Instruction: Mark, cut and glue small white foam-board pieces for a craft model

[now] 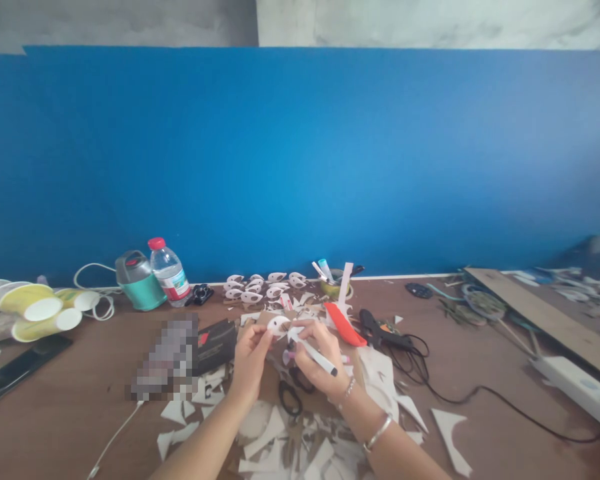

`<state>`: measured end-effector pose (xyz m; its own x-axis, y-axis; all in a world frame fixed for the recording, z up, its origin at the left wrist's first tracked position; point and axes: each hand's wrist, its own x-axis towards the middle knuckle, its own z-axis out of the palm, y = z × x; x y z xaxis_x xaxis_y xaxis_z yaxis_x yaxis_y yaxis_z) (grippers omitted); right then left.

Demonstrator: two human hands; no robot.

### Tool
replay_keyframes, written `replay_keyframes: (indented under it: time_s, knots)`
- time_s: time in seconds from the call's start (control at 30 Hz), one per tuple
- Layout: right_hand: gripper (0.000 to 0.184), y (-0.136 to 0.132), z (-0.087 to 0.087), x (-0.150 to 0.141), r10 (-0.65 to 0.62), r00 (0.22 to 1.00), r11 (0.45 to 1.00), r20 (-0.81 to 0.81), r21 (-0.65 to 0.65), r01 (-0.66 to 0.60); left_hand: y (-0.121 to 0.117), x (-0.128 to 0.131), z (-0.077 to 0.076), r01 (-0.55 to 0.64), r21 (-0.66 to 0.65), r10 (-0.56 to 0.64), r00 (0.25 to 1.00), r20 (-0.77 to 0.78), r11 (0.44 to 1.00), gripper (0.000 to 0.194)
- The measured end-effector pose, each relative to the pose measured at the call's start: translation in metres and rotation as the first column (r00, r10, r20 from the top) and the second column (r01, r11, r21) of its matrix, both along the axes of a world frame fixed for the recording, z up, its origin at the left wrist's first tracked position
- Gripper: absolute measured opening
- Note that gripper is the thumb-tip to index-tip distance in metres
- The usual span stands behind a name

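My left hand pinches a small white paper cutout by its edge, just above the table. My right hand is closed round a white marker pen with a dark tip end, its point at the cutout. Both hands meet over a pile of white paper scraps. Black-handled scissors lie on the table right below the hands.
Finished white cutouts lie in rows at the back. A water bottle, teal container, stacked paper cups, a cup of pens, an orange piece, a glue gun with cord and a wooden board surround the spot.
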<state>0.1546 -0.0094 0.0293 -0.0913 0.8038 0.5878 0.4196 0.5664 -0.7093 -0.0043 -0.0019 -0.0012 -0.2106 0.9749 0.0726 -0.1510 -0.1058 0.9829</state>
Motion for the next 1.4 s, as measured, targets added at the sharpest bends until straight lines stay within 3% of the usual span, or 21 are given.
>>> replay_keyframes:
  time_s: [0.13,0.47,0.77,1.4]
  knots:
    - [0.014,0.000,-0.001,0.000,0.011,1.000,1.000,0.002,-0.005,-0.011,0.001,0.000,-0.001,-0.008,-0.002,0.008,1.000,0.010,1.000,0.028]
    - [0.009,0.002,-0.011,-0.004,-0.045,0.985,0.991,-0.164,-0.128,0.024,-0.002,0.002,0.004,0.019,0.001,-0.019,1.000,-0.017,1.000,0.027]
    - [0.008,0.000,-0.002,-0.004,-0.043,0.995,0.993,-0.088,-0.112,0.033,-0.002,0.002,0.004,0.033,0.013,-0.033,0.999,-0.015,0.999,0.024]
    - [0.007,0.000,-0.002,-0.004,-0.055,0.995,0.987,-0.080,-0.155,0.042,-0.003,0.002,0.005,0.040,0.012,-0.040,0.999,-0.006,0.999,0.023]
